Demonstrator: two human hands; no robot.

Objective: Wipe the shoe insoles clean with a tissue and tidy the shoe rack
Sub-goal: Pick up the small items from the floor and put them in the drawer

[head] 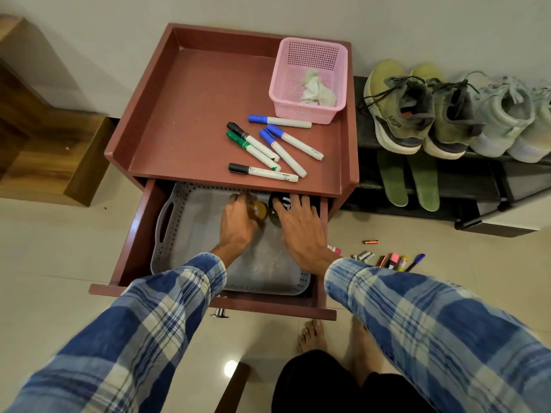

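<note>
Both hands reach into the open drawer (140,234) of the cabinet (208,93). Left hand (238,219): fingers curled round a brown jar (259,210), grasping it. Right hand (298,225): fingers laid fairly straight over a black tin (275,219), touching it, not clenched (the tin is mostly hidden under the hand). Jar and tin sit side by side at the back of a grey tray (190,222) in the drawer.

The two green insoles (392,180) lie side by side on the lower shelf of the rack (477,189), right of the cabinet and well apart from both hands. Olive shoes (417,114) and pale shoes (507,120) sit on the shelf above.

A crumpled tissue (316,87) is in the pink basket (286,79) on the cabinet top, with markers (268,144) loose in front of it. Batteries and pens (387,259) lie on the floor.
</note>
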